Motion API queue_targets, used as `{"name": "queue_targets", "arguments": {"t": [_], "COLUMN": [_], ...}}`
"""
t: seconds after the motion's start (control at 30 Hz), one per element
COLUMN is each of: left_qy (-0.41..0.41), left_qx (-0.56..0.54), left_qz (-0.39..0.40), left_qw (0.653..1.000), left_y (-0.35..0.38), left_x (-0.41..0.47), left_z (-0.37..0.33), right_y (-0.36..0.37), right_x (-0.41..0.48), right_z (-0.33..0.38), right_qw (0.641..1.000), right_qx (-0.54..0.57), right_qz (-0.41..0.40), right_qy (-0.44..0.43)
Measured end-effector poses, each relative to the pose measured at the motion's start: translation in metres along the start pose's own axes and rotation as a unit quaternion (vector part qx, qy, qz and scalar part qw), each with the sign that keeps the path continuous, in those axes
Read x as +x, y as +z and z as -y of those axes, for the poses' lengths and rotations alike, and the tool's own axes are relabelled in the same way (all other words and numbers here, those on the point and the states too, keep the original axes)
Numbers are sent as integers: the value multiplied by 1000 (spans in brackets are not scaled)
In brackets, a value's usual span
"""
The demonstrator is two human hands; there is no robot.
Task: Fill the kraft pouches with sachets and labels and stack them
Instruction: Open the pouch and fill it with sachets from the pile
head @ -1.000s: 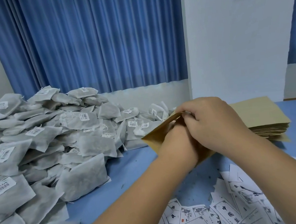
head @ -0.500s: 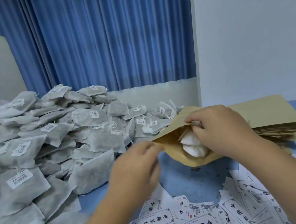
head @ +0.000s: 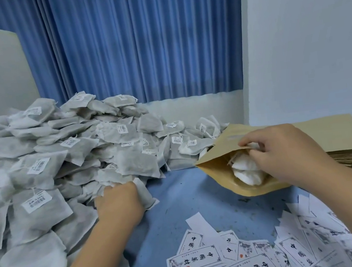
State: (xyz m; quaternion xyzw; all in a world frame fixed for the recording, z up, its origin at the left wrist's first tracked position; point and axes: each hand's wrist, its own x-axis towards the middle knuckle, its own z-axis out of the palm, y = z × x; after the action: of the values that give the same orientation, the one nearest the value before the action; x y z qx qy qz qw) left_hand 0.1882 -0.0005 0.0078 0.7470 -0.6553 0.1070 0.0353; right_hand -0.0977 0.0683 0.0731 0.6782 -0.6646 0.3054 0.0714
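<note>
We take the open pouch (head: 218, 172) as our reference: it lies on its side on the blue table (head: 191, 203) with its mouth facing the heap of sachets (head: 62, 159) to its left. The right hand (head: 285, 154) holds the pouch's upper lip, thumb and fingers pinched together on the paper edge and lifting it. We judge this is done to keep the mouth gaping so that more goods can go in without a second hand. Two white sachets (head: 245, 169) already sit inside the mouth, one on the other, just under that hand. Left of the pouch, at the near edge of the heap, the left hand (head: 118, 204) rests knuckles-up with its fingers curled down onto a single sachet (head: 145, 193). The fingertips are buried in the fabric, so we record the grip as probable and not confirmed. Behind and to the right of the pouch, partly under the right forearm, lies a stack of flat pouches (head: 338, 134), kept close as the supply. In front of the pouch, nearer the person, printed labels (head: 243, 259) are strewn loose within easy reach. No label is visible inside the pouch. We assess the filling step as part done: at least one more sachet is being fetched, with label and stacking yet to follow.
</note>
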Motion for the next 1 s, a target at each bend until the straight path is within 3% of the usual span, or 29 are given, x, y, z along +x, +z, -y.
{"name": "queue_targets", "arguments": {"t": [0.1, 0.27, 0.5, 0.7, 0.77, 0.83, 0.93, 1.0], "left_qy": [23, 122, 98, 68, 91, 156, 327, 398], "left_qx": [-23, -113, -178, -89, -93, -186, -303, -336], "left_qz": [-16, 64, -16, -18, -60, -140, -265, -330], "left_qw": [999, 984, 979, 994, 990, 960, 855, 787], "left_y": [-3, -12, -14, -9, -15, -25, -42, -46], "left_x": [-6, -18, -28, -25, -27, -32, -47, -61], "left_z": [-1, -6, -13, -11, -14, -17, -26, -36], "right_y": [1, 0, -3, -5, -5, -7, -11, -12], "right_x": [0, -1, -2, -2, -3, -3, -3, -2], "right_z": [-1, -1, 1, 1, 1, 1, 2, 0], "right_qw": [1000, 1000, 1000, 1000, 999, 999, 999, 999], "right_qx": [7, 8, 12, 23, 28, 30, 31, 39], "right_qz": [0, -2, -2, -11, -18, -17, -11, -17], "right_qy": [-2, -8, -19, -16, -13, -16, -18, -13]}}
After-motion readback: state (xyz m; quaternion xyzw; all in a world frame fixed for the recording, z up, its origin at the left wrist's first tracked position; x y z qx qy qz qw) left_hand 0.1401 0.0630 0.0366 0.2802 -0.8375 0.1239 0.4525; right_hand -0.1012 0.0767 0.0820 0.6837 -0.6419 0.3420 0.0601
